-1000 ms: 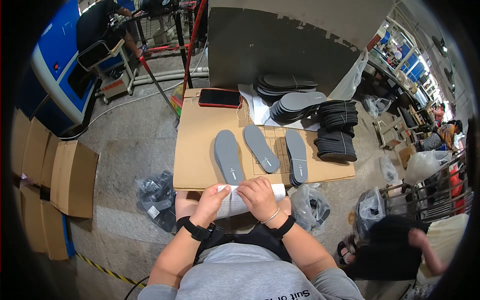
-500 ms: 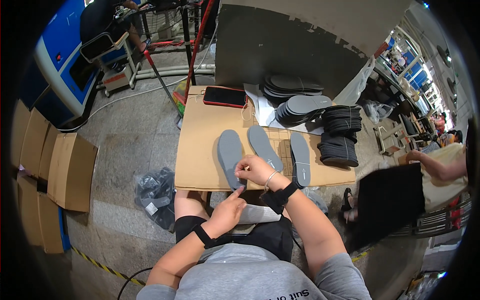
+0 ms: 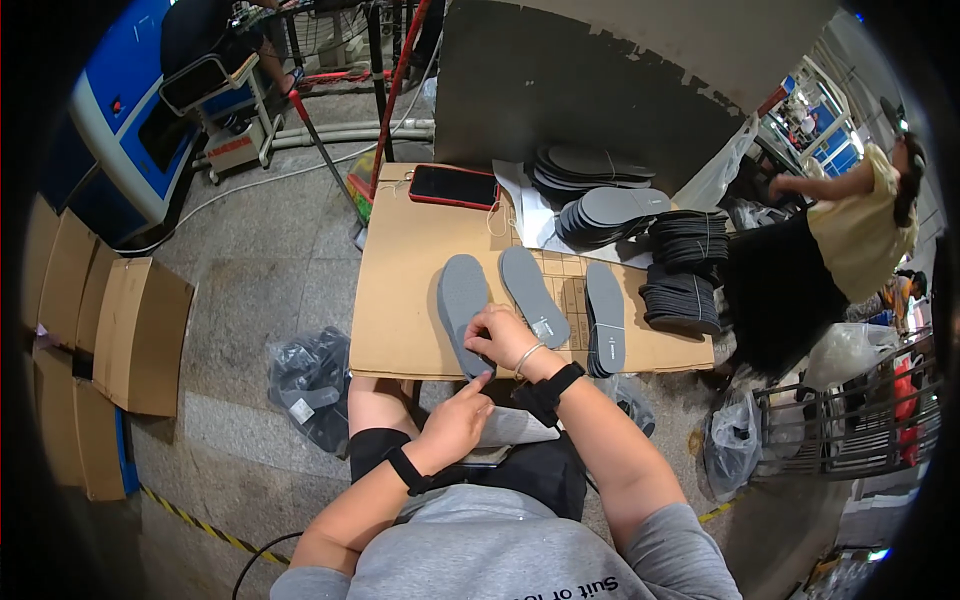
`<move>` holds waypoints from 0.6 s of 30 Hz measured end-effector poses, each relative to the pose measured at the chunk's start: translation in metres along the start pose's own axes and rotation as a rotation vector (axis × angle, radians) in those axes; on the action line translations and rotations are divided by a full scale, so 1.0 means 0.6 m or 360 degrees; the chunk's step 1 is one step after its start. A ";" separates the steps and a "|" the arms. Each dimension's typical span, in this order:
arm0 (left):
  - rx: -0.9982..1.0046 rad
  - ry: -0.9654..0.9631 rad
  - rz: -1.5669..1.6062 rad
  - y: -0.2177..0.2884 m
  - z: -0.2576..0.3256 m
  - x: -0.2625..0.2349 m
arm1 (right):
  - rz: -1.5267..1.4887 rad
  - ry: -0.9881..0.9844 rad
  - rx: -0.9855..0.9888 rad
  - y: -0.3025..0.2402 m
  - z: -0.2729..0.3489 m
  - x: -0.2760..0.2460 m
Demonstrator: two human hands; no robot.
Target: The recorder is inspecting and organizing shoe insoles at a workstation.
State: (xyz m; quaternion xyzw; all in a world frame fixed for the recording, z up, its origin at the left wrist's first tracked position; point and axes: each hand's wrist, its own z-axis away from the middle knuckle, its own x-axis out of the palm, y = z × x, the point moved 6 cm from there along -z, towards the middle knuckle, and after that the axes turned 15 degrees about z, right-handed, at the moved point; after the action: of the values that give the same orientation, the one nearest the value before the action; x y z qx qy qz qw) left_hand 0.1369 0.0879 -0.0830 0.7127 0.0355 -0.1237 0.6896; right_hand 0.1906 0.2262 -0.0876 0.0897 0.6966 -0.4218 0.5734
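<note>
Insole work at the cardboard bench (image 3: 400, 300).
Your right hand (image 3: 500, 335) is closed, pinching the near end of the left grey insole (image 3: 462, 300); your left hand (image 3: 455, 420) points a finger underneath it. Next move likely needs steady pressing. What's pinched stays hidden; the lap item (image 3: 510, 430) is unclear.

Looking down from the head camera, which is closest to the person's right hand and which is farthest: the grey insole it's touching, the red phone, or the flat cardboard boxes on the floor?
From the right hand:
1. Grey insole: on the cardboard table, right under the fingers, touching.
2. Red phone: at the table's far edge, ahead and slightly left.
3. Flat cardboard boxes: on the floor, far off to the left.
</note>
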 end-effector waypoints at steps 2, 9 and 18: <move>-0.0015 -0.0003 0.0002 0.000 0.000 0.001 | 0.0028 0.0052 0.0022 0.000 0.004 -0.001; 0.0040 0.0025 0.0021 -0.001 -0.002 -0.005 | -0.0182 0.0225 0.0159 0.004 0.002 -0.011; 0.0049 -0.0023 0.0087 0.019 0.010 0.002 | 0.0336 0.0440 0.0258 -0.019 0.046 -0.033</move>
State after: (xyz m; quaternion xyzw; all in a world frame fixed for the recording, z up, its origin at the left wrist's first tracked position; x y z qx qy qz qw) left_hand 0.1397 0.0815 -0.0724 0.7229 0.0093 -0.1105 0.6820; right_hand 0.2103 0.2072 -0.0646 0.2653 0.7193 -0.3977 0.5041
